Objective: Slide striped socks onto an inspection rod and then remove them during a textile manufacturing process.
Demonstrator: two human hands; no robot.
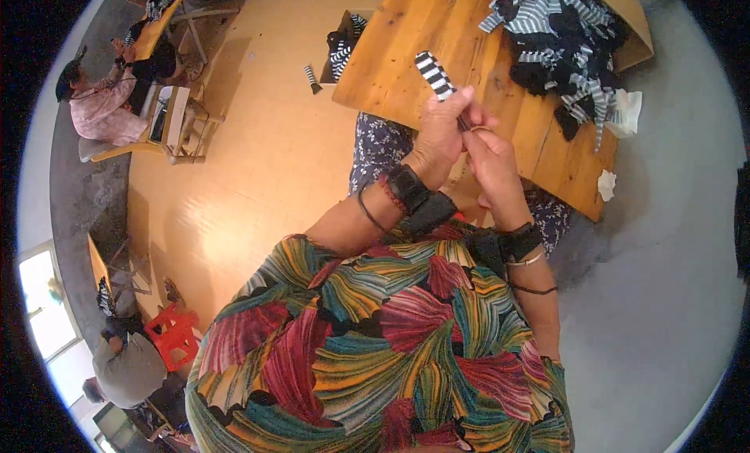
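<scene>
My left hand (442, 132) fingers pinch a striped sock (434, 75) mid-frame; right hand (491, 161) fingers closed at its lower end. Sock pile (564, 39) upper right on tabletop (406, 54).

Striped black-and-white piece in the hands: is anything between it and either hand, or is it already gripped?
Nothing visible stands between. The striped piece is already pinched at its lower end by the left hand, with the right hand pressed close beside it. It sticks up over the wooden table, apart from the striped pile.
</scene>
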